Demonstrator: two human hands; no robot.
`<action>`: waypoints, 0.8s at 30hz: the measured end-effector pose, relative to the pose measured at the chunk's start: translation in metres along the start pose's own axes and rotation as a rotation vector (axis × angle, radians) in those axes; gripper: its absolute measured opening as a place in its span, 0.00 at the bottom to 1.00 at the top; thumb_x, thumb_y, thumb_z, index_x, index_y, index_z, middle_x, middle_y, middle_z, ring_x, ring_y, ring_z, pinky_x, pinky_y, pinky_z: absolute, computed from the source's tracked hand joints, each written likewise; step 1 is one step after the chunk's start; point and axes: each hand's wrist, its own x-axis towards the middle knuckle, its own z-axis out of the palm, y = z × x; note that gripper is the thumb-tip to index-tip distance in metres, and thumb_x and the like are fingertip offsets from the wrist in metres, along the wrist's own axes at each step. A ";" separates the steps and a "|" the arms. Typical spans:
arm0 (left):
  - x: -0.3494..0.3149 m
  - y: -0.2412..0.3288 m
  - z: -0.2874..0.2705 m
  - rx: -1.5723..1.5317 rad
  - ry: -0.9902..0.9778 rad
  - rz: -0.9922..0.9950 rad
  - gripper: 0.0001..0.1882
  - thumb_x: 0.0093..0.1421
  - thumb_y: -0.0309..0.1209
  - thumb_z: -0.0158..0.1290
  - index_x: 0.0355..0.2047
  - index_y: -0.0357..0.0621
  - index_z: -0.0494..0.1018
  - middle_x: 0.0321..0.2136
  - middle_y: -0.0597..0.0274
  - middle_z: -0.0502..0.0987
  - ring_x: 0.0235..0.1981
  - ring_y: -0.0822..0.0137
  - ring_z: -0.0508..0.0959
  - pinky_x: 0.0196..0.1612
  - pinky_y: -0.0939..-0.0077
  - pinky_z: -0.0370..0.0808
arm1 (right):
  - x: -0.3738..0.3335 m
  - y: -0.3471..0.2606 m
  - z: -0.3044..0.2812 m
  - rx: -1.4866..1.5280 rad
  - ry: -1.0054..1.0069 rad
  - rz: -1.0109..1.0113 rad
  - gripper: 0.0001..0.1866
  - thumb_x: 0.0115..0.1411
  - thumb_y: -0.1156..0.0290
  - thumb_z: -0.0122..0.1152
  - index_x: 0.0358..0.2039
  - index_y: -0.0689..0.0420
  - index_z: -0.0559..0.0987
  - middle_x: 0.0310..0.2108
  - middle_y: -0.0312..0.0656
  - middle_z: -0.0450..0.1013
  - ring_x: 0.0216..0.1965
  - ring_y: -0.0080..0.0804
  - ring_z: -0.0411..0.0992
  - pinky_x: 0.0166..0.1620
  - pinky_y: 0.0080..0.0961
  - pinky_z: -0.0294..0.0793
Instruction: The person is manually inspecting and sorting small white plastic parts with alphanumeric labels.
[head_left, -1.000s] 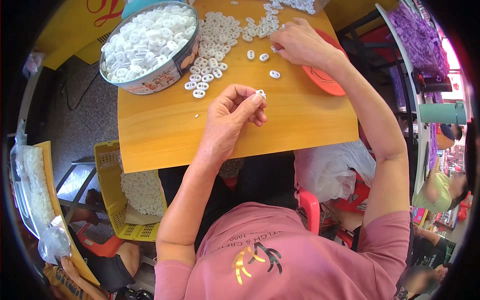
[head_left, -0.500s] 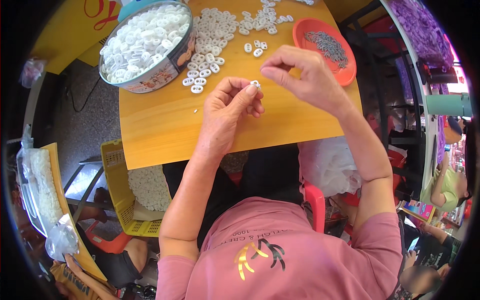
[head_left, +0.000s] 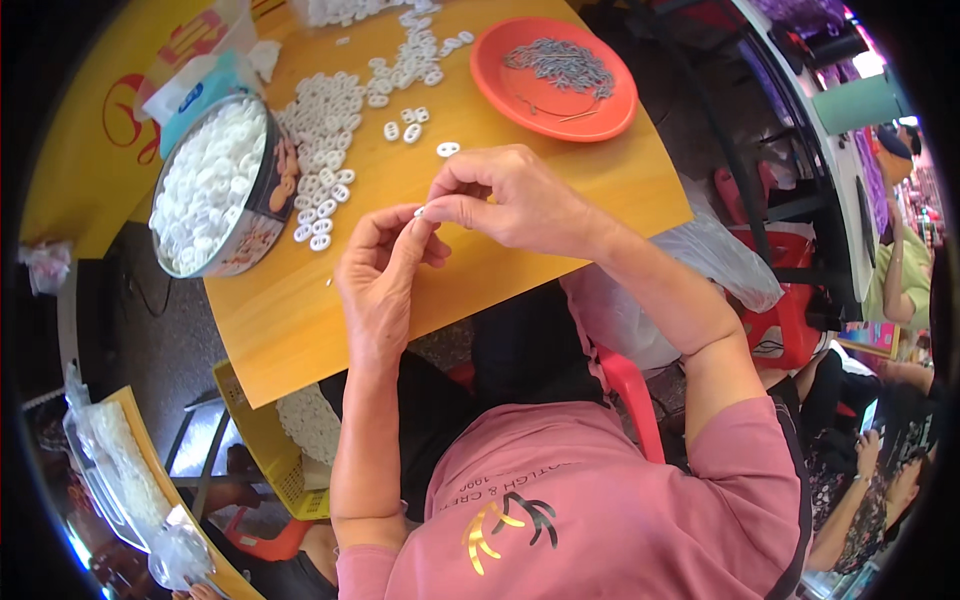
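Observation:
My left hand (head_left: 378, 275) is closed, pinching a small white plastic piece (head_left: 419, 212) between thumb and forefinger above the table. Against that piece press the thumb and forefinger of my right hand (head_left: 515, 200), which hide most of it; whatever else they hold is too small to make out. Just beyond my right knuckles lies a loose white oval piece with two holes (head_left: 448, 149). Several similar pieces (head_left: 412, 132) form a little group farther off. A larger spread of white pieces (head_left: 322, 118) covers the table to the left.
A red plate (head_left: 487, 75) with small grey metal parts (head_left: 560, 68) stands at the far right of the wooden table (head_left: 290, 330). At its left edge is a round tin (head_left: 245, 240) heaped with white pieces. Below sits a yellow crate (head_left: 270, 440); a pink chair arm (head_left: 632, 395) is beside me.
My right hand has come down to my left fingertips, where it was apart before. The whole view has turned and shifted, so the table and plate appear farther left.

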 end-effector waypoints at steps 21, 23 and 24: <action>0.012 -0.005 0.004 -0.037 -0.017 -0.034 0.07 0.64 0.26 0.56 0.40 0.35 0.73 0.33 0.56 0.78 0.29 0.69 0.78 0.34 0.77 0.75 | 0.024 0.079 -0.127 -0.715 -0.095 -0.239 0.05 0.59 0.69 0.59 0.34 0.56 0.80 0.33 0.41 0.75 0.38 0.42 0.75 0.41 0.35 0.73; 0.011 -0.004 0.004 -0.033 -0.015 -0.036 0.07 0.64 0.26 0.56 0.40 0.35 0.73 0.33 0.56 0.78 0.29 0.69 0.78 0.34 0.77 0.75 | 0.026 0.082 -0.124 -0.757 -0.109 -0.254 0.05 0.60 0.69 0.58 0.33 0.55 0.79 0.34 0.40 0.75 0.38 0.43 0.75 0.40 0.35 0.73; 0.011 -0.004 0.004 -0.030 -0.014 -0.036 0.07 0.64 0.26 0.55 0.40 0.35 0.73 0.33 0.56 0.78 0.29 0.69 0.78 0.34 0.77 0.75 | 0.027 0.084 -0.122 -0.776 -0.110 -0.261 0.05 0.60 0.70 0.58 0.33 0.56 0.79 0.34 0.40 0.74 0.38 0.43 0.75 0.40 0.36 0.74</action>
